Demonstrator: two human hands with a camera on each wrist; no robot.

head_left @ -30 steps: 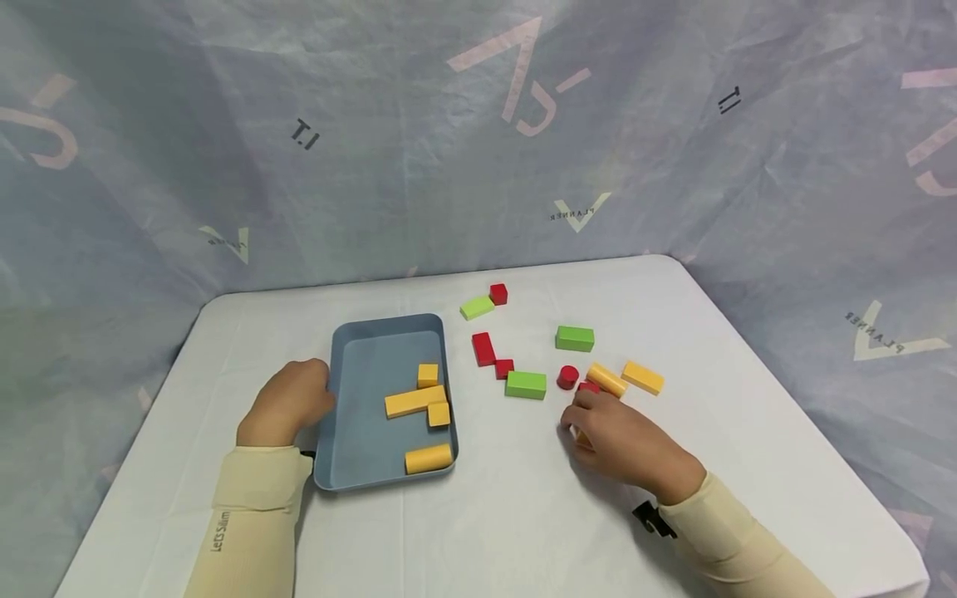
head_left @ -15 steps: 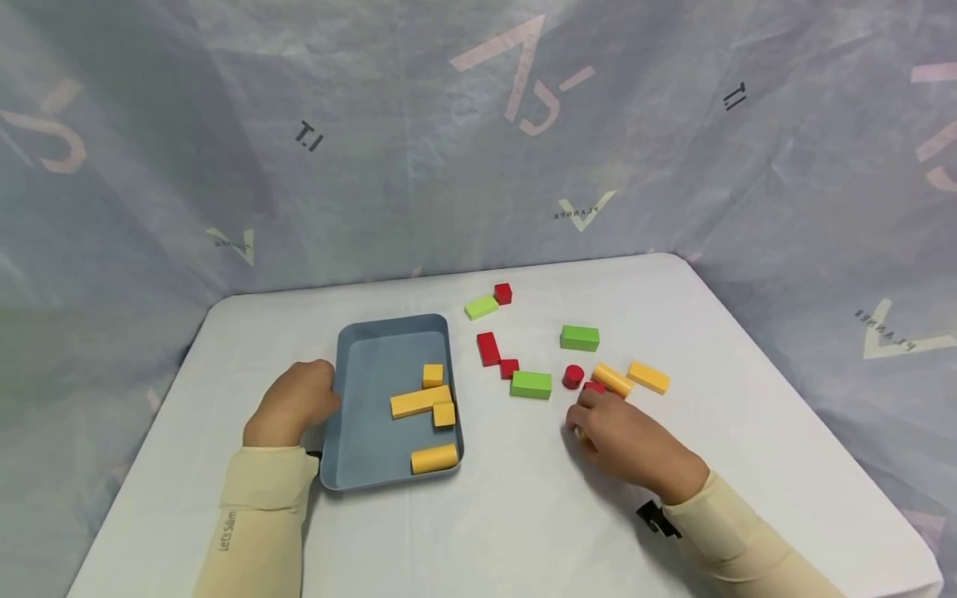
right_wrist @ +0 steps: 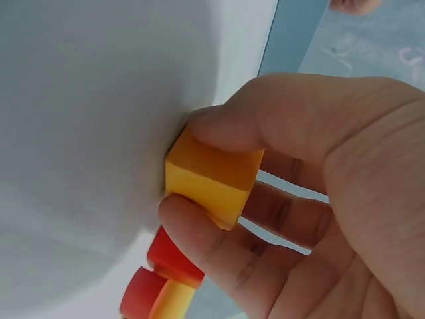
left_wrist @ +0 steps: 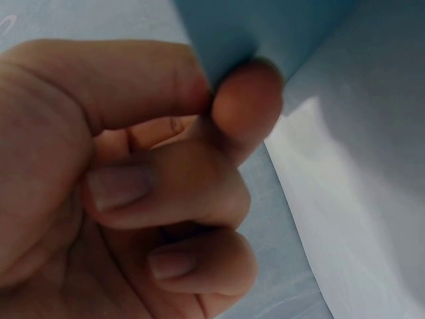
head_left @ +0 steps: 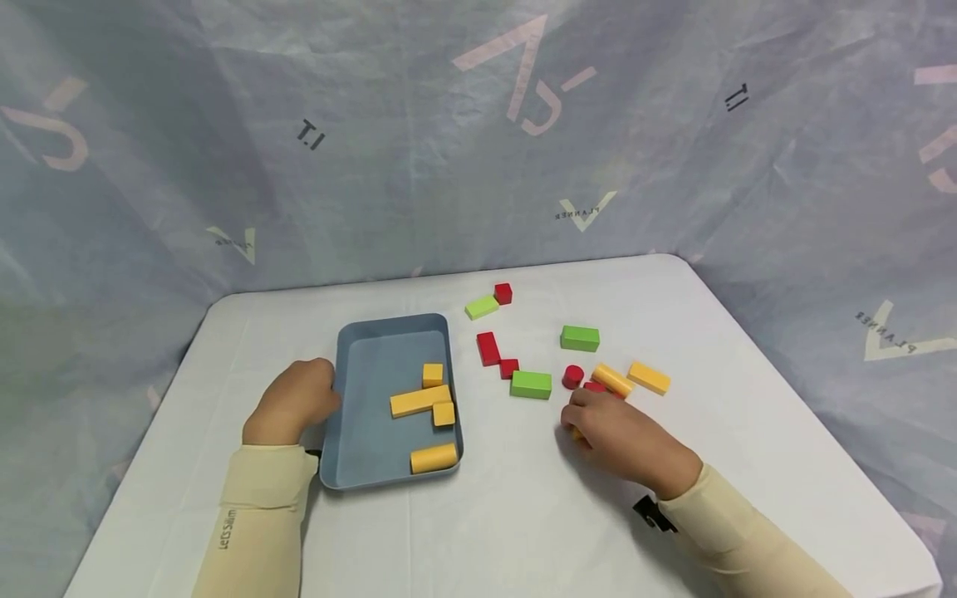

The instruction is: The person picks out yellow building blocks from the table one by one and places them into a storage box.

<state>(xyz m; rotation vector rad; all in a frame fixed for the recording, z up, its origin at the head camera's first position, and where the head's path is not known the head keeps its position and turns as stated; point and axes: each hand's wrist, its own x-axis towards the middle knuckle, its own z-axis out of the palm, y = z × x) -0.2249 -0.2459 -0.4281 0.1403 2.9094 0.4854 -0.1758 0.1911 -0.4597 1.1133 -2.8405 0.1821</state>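
My left hand (head_left: 295, 403) pinches the left wall of a blue-grey tray (head_left: 381, 357) between thumb and a curled forefinger; the left wrist view shows the other fingers curled below the rim. On the right side of the table, my right hand (head_left: 631, 440) pinches a yellow block (right_wrist: 209, 183) between thumb and fingers, close to or on the white surface. Most of that block is hidden in the head view. Just beyond the right hand lie a partly covered red block (head_left: 595, 387), a red cylinder (head_left: 573, 376) and a yellow cylinder (head_left: 613, 380).
Inside the tray are several yellow pieces, among them a long block (head_left: 411, 403) and a cylinder (head_left: 434, 458). Green blocks, such as one near the middle (head_left: 531, 384), and red blocks (head_left: 488, 349) lie between tray and right hand. A yellow block (head_left: 649, 378) lies farther right.
The head view has shifted slightly, moving everything a little rightward in it. Over the last half second my right hand has moved slightly left with the yellow block. The left hand stays on the tray.
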